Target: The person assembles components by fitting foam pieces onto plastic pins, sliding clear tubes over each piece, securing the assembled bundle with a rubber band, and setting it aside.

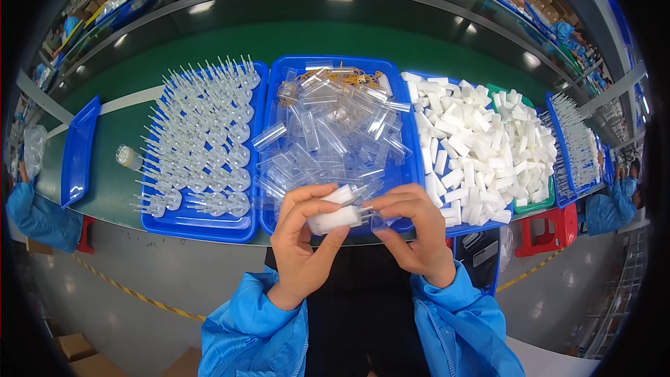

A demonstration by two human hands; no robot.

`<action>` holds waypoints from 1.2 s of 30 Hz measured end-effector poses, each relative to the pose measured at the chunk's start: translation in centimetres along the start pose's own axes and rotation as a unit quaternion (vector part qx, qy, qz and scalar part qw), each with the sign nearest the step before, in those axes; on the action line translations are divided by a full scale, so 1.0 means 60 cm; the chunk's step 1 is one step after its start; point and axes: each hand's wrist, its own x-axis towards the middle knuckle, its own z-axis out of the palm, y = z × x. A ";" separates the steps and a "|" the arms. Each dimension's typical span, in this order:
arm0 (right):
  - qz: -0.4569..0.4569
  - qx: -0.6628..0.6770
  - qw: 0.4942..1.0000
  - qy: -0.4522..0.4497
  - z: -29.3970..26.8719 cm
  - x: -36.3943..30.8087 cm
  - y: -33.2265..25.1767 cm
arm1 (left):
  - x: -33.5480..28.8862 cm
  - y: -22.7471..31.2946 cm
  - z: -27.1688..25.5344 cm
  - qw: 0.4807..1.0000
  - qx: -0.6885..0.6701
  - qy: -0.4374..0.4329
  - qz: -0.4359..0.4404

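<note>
Two white blocks (333, 220) are gripped in my left hand (305, 241), its fingers closed round them. Thin metal pins stick out from the right end of the lower block. My right hand (417, 229) pinches a small clear plastic piece (379, 223) close to those pins. Under both hands is a blue tray (267, 120) heaped with clear plastic sleeves (328, 126), with orange-brown bands (363, 78) at its far end. To the right lies a large heap of white blocks (474, 139).
At left, a blue tray (199, 223) holds rows of pale parts with upright pins (202, 129). A round bundle (128, 157) and a tilted blue tray (80, 150) lie farther left on the green belt (293, 31). Red stools (548, 230) and co-workers (45, 216) are at the sides.
</note>
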 end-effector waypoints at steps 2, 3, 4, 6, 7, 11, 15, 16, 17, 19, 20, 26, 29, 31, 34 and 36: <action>-0.011 -0.010 1.000 0.012 -0.006 0.000 -0.001 | 0.001 0.006 0.002 1.000 0.007 0.009 0.021; 0.006 0.004 1.000 0.030 -0.009 -0.001 -0.002 | 0.002 0.010 0.002 0.998 0.034 0.012 0.049; 0.022 0.019 0.998 0.047 -0.011 -0.003 -0.003 | 0.002 0.012 0.001 0.995 0.062 0.016 0.076; 0.123 0.154 0.973 0.123 -0.005 -0.007 -0.022 | 0.000 0.010 -0.003 0.993 0.095 -0.007 0.076; 0.220 0.285 0.913 0.194 -0.002 -0.008 -0.028 | -0.001 0.009 -0.004 0.988 0.129 -0.029 0.075; 0.246 0.422 0.858 0.161 -0.019 -0.016 0.003 | -0.003 0.010 0.006 0.993 0.102 0.014 0.064; 0.306 0.466 0.813 0.169 -0.018 -0.001 -0.010 | -0.003 0.007 0.009 0.996 0.063 0.032 0.050; 0.294 0.415 0.841 0.183 -0.016 -0.005 -0.011 | -0.003 0.005 0.010 0.996 0.056 0.034 0.059; 0.280 0.362 0.867 0.198 -0.014 -0.008 -0.010 | -0.003 0.005 0.010 0.996 0.056 0.034 0.058; 0.269 0.378 0.860 0.214 -0.009 -0.011 -0.005 | -0.002 0.005 0.011 0.996 0.064 0.028 0.055; 0.256 0.393 0.852 0.231 -0.007 -0.012 -0.003 | -0.002 0.005 0.010 0.996 0.064 0.028 0.054; 0.242 0.418 0.842 0.242 0.007 -0.012 0.006 | -0.001 0.004 0.007 0.992 0.108 0.000 0.066; 0.233 0.410 0.852 0.227 0.015 -0.009 0.002 | 0.000 0.007 0.014 0.994 0.086 0.046 0.057; 0.219 0.418 0.856 0.213 0.022 -0.013 -0.002 | 0.001 0.008 0.016 0.994 0.086 0.046 0.047; 0.206 0.427 0.859 0.193 0.029 -0.019 -0.002 | 0.003 0.005 0.014 0.992 0.099 0.051 0.061; 0.208 0.426 0.859 0.190 0.033 -0.020 -0.002 | 0.002 0.004 0.014 0.992 0.096 0.056 0.057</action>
